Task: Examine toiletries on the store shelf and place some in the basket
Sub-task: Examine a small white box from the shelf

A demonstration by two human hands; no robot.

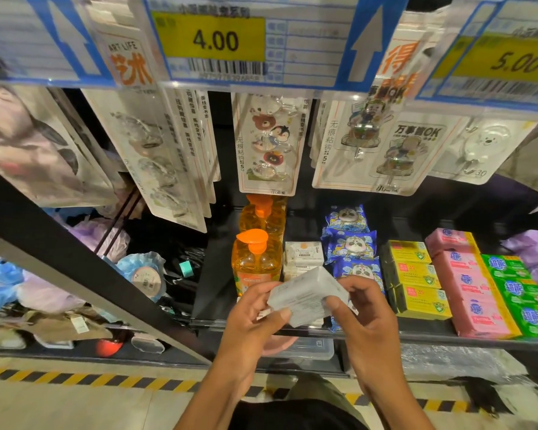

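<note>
Soap box (308, 294): pale, I hold it by both ends, left hand (255, 318), right hand (362, 308); long axis runs hand-to-hand; basket unseen.

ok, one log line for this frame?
phase: examine | left hand + right hand: both holding white box | location: before shelf | basket: not visible

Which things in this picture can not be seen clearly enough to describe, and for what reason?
- White box, head view: print too small and blurred to read; the left hand and right hand cover its ends.
- Basket: not in the frame at all.
- White boxes on the shelf, head view: the front ones are hidden behind the held box.
- Left price label, head view: blurred and cut by the edge.
</note>
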